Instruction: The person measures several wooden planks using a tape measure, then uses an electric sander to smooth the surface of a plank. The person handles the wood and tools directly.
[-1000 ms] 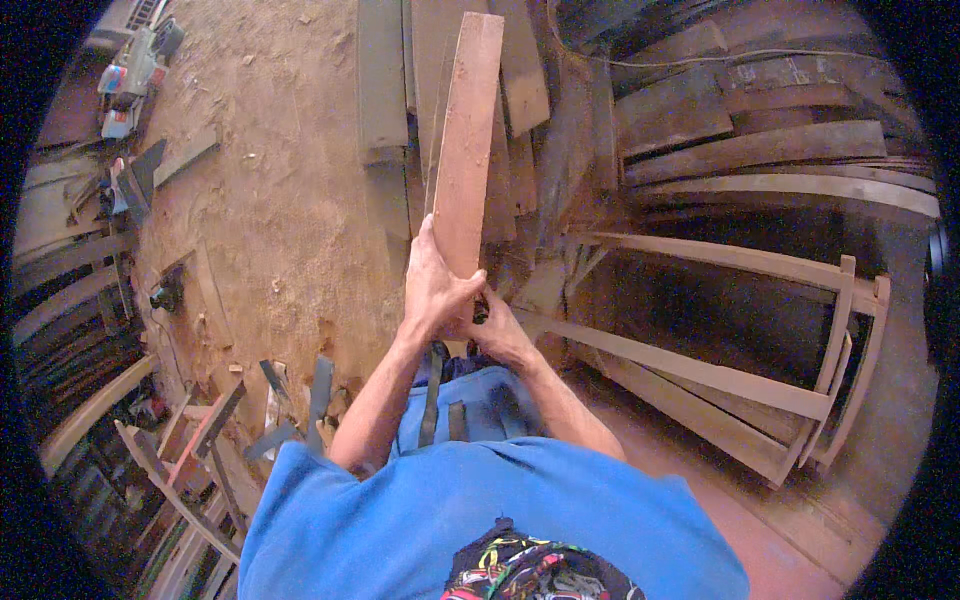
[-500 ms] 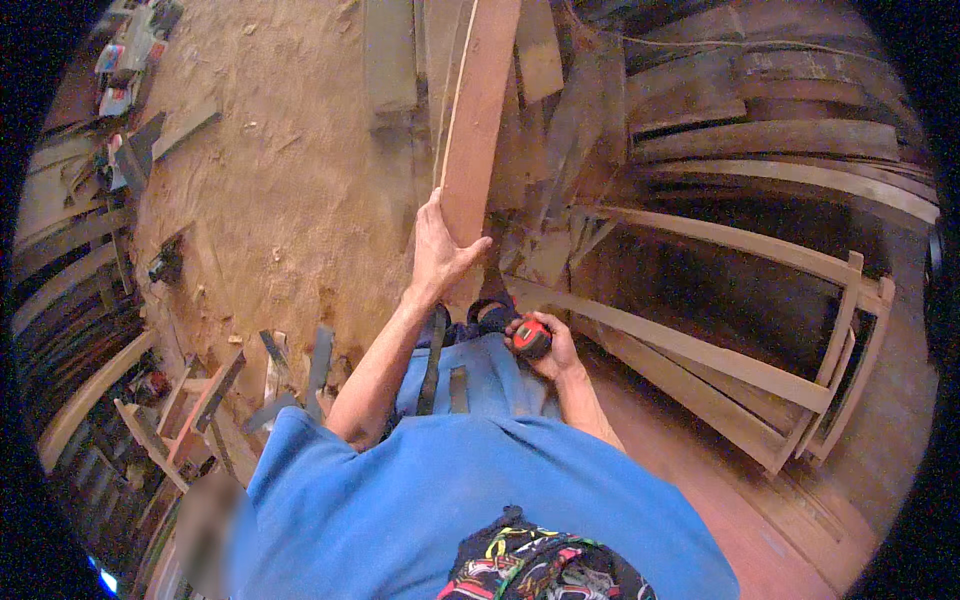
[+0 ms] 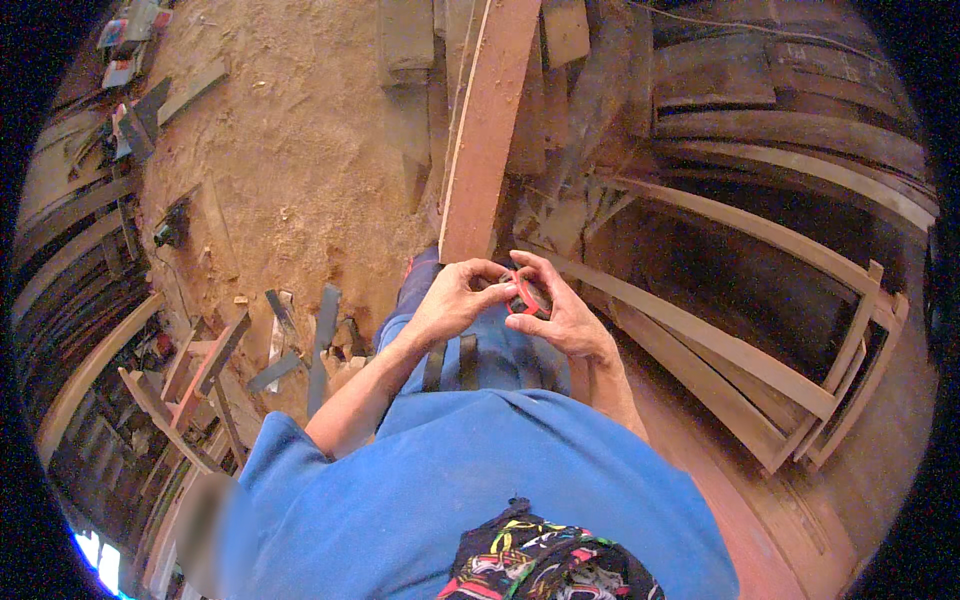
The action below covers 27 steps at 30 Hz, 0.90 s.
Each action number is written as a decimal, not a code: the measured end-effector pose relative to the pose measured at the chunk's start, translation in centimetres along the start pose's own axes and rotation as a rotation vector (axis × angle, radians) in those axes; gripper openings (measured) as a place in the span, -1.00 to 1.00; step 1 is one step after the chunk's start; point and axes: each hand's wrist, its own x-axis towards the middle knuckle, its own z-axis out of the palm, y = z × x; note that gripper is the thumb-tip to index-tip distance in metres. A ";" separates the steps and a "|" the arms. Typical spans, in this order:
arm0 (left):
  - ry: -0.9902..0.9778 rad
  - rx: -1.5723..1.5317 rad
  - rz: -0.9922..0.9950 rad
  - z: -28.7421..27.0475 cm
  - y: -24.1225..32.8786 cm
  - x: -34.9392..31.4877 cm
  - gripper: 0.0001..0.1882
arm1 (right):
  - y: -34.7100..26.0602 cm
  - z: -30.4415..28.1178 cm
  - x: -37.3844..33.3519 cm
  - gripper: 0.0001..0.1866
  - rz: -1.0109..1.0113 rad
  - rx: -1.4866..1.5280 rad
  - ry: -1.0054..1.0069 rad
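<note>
A rounded, hard-cased red-and-black tape measure (image 3: pixel 532 293) sits in front of the blue cloth shirt (image 3: pixel 470 460), cupped by the right hand (image 3: pixel 572 318), its fingers and thumb curled round the casing; the left hand (image 3: pixel 460 302) pinches at its left side. Fingers cover much of the casing, and whether the left fingertips hold the blade's tip or the case cannot be told. Just beyond the left hand lies the square-cut near end of a long, straight reddish plank (image 3: pixel 490 130), its face flecked with crumbs and its left edge paler; the top of the view cuts off its far end. Left of it spreads a broad stretch of rough, sawdust-covered floor (image 3: pixel 290 150). On the right, a slatted wooden frame (image 3: pixel 715 365) stands near the right forearm, its interior too dark to make out, below stacked weathered boards (image 3: pixel 790 130).
</note>
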 end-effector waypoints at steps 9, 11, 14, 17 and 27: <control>0.514 -0.195 0.135 -5.6 -1.8 4.3 -0.78 | -0.4 -6.8 -3.3 -0.35 0.108 -0.778 0.214; 0.655 -0.167 0.173 -5.9 -2.6 6.0 -0.75 | -0.2 -8.5 -3.9 -0.41 0.206 -0.848 0.315; 0.760 -0.181 0.196 -4.7 -3.3 8.7 -0.71 | 0.0 -10.2 -3.6 -0.43 0.143 -0.880 0.397; 0.863 -0.121 0.249 -3.8 -3.6 10.0 -0.69 | 0.3 -11.6 -2.5 -0.44 0.094 -0.925 0.439; 0.962 -0.111 0.333 -1.8 -3.2 10.9 -0.73 | 1.8 -14.5 -0.7 -0.42 -0.019 -0.945 0.541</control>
